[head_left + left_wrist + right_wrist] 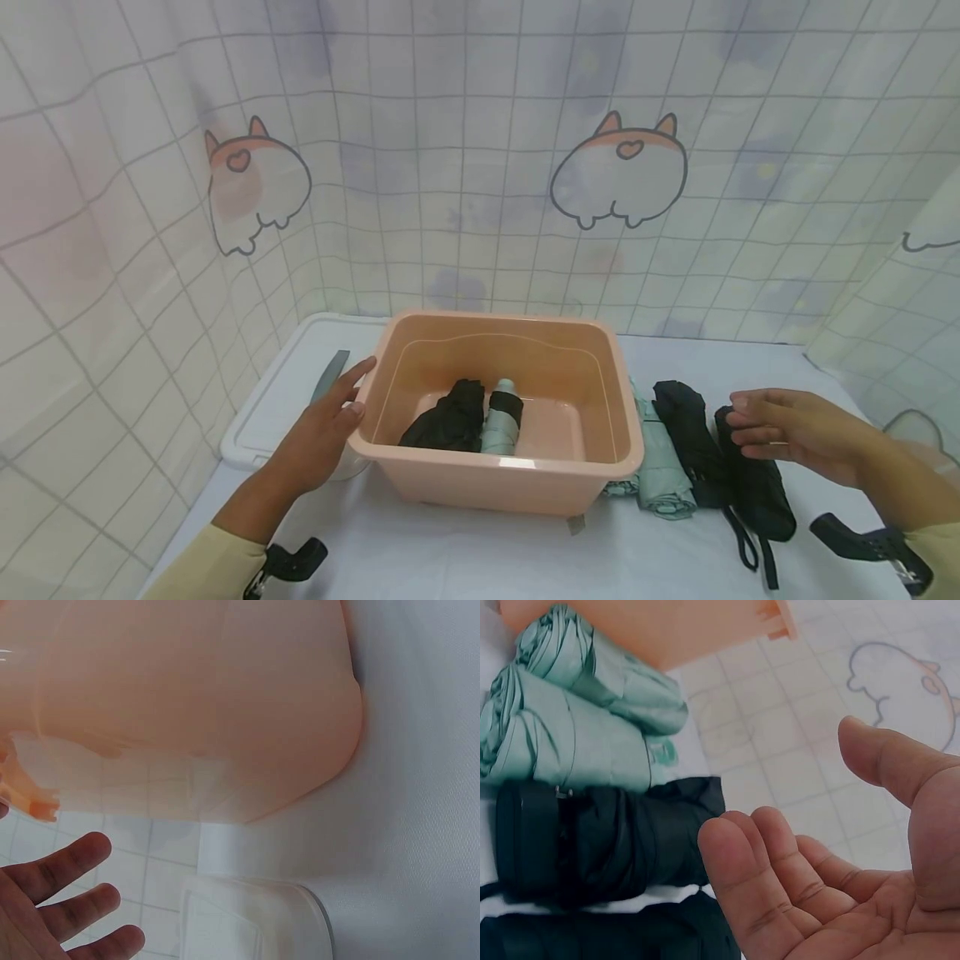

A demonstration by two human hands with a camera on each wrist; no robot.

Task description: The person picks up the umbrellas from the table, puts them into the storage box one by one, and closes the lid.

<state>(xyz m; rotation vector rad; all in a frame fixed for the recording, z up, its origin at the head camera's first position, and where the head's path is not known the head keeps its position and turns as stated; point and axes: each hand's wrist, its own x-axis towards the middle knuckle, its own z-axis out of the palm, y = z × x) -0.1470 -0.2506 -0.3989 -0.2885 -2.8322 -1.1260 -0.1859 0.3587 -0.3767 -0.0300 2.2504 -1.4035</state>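
Observation:
A peach plastic bin [495, 492] stands in the middle of the table. Inside it lie a folded black umbrella [446, 417] and a rolled pale green one with a black band [500, 429]. My left hand [315, 437] is at the bin's left rim, its fingers straight and spread. To the right of the bin are two rolled green umbrellas [559, 731] and two folded black umbrellas, one nearer the bin [686, 433] and one farther right [761, 492]. Over the rightmost black umbrella hovers my right hand [795, 429], fingers loosely extended and holding nothing.
A white lid [258, 417] lies on the table left of the bin, with a grey flat strip [330, 372] on it, partly behind my left hand. White curtains with a grid print [450, 167] hang behind and at both sides of the white table [450, 558].

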